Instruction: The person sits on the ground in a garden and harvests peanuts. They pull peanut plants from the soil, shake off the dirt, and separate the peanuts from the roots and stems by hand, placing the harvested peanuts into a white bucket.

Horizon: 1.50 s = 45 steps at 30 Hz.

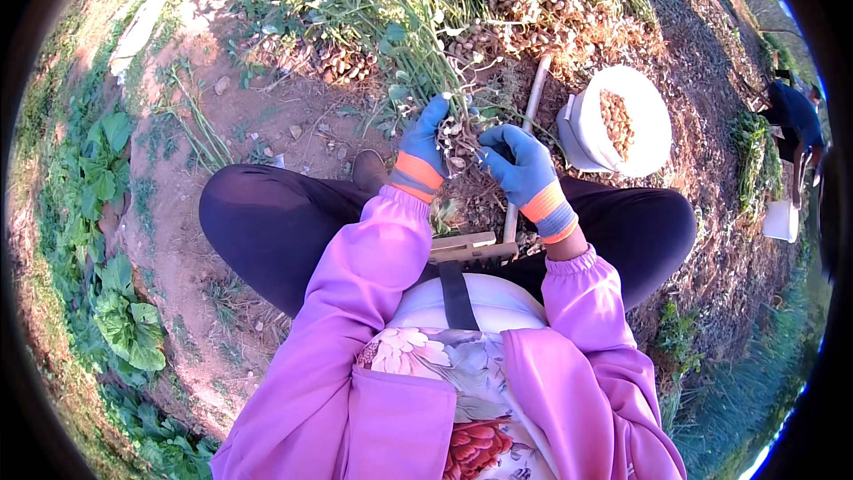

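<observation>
In a blue glove with an orange and grey cuff, my left hand [427, 140] grips a bunch of peanut plants [426, 60] by the stem bases. The leafy tops point away from me, and the tangled roots with pale pods [457, 137] hang towards my lap. My right hand [518, 157], gloved alike, is at the right side of these roots, thumb and forefinger curled. Whether a pod is pinched between its fingertips I cannot tell. To the right of it a white bucket [578, 137] holds shelled-looking tan peanut pods [616, 123].
Ahead lies a heap of uprooted peanut plants [533, 13] with pods. A wooden pole [535, 97] runs along the ground beside the bucket. A small wooden frame [470, 250] sits before my waist. Far right, a person [796, 113] bends near a white container [780, 221]. Leafy plants [106, 167] grow at left.
</observation>
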Motion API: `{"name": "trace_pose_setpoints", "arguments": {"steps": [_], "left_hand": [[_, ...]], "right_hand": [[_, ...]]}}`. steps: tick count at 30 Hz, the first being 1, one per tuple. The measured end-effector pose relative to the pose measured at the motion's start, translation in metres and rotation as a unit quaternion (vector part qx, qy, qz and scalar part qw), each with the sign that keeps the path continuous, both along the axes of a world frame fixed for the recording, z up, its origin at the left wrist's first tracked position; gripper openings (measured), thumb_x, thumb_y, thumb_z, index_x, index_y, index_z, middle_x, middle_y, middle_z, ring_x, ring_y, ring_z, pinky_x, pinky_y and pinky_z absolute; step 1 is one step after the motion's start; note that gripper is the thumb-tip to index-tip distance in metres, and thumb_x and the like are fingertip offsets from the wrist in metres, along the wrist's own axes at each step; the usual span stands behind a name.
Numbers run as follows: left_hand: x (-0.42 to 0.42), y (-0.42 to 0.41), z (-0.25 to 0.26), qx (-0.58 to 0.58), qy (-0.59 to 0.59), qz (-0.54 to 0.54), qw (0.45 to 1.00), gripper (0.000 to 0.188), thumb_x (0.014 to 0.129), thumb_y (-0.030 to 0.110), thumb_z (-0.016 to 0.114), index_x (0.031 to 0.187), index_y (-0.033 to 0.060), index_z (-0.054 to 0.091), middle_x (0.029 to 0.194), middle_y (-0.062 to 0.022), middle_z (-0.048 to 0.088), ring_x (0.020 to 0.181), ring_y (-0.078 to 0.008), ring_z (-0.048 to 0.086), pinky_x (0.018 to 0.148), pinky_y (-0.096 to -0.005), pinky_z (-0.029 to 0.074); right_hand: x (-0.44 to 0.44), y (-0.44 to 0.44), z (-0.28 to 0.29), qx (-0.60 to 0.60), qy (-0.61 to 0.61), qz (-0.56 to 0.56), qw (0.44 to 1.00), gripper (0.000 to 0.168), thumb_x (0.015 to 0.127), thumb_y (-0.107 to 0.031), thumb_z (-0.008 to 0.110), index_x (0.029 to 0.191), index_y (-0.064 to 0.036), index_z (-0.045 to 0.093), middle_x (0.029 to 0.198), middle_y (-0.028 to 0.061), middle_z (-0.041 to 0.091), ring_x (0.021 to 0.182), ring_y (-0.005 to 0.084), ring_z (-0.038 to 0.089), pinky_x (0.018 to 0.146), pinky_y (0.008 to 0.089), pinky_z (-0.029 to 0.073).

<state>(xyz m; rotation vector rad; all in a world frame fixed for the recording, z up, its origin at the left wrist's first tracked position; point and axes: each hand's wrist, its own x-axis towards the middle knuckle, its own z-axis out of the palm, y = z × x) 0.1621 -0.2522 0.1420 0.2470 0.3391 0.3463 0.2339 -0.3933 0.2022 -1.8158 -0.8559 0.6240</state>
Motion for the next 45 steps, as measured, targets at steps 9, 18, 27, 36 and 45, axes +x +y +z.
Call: {"name": "trace_pose_setpoints", "arguments": {"steps": [9,18,27,36,45], "left_hand": [[0.006,-0.006,0.0,0.269,0.116,0.114,0.949,0.043,0.081,0.032,0.066,0.108,-0.0001,0.058,0.097,-0.004,0.061,0.085,-0.0122,0.058,0.078,-0.0283,0.048],[-0.013,0.023,0.055,0.336,0.135,0.156,0.919,0.048,0.076,0.032,0.071,0.108,-0.001,0.059,0.101,-0.0075,0.062,0.091,-0.0164,0.059,0.087,-0.0293,0.045],[-0.082,0.114,0.121,0.541,0.217,0.28,0.763,0.041,0.088,0.017,0.049,0.125,-0.0013,0.047,0.121,-0.0114,0.055,0.108,-0.0224,0.054,0.094,-0.0307,0.042],[-0.173,0.22,0.198,0.459,0.254,0.413,0.745,0.04,0.082,0.027,0.063,0.113,0.0012,0.057,0.103,-0.0116,0.061,0.086,-0.0169,0.062,0.07,-0.0301,0.053],[-0.287,0.308,0.135,0.485,0.449,0.435,0.612,0.063,0.069,0.035,0.075,0.117,0.0013,0.054,0.111,-0.0094,0.057,0.096,-0.0201,0.054,0.079,-0.0342,0.044]], "right_hand": [[-0.004,-0.008,-0.023,-0.004,0.031,-0.066,0.997,0.008,0.08,-0.002,0.062,0.082,-0.001,0.055,0.064,-0.0019,0.05,0.059,0.0049,0.044,0.053,0.0215,0.038],[0.065,-0.031,-0.012,0.053,0.118,-0.242,0.962,0.008,0.086,-0.014,0.057,0.084,-0.007,0.054,0.061,-0.0014,0.052,0.047,0.0051,0.046,0.039,0.0195,0.039],[0.202,-0.076,0.029,-0.182,-0.409,-0.396,0.802,0.053,0.077,-0.03,0.065,0.12,-0.005,0.047,0.117,0.0234,0.048,0.106,0.0376,0.049,0.086,0.0436,0.044],[0.155,-0.037,-0.027,-0.027,-0.07,-0.177,0.981,0.031,0.083,-0.016,0.06,0.11,-0.001,0.057,0.096,0.0062,0.062,0.08,0.0116,0.057,0.067,0.0242,0.046],[0.14,-0.021,-0.04,-0.056,-0.002,-0.116,0.992,0.028,0.085,-0.012,0.056,0.11,0.0,0.056,0.09,0.002,0.06,0.061,0.0051,0.049,0.053,0.0178,0.042]]}}
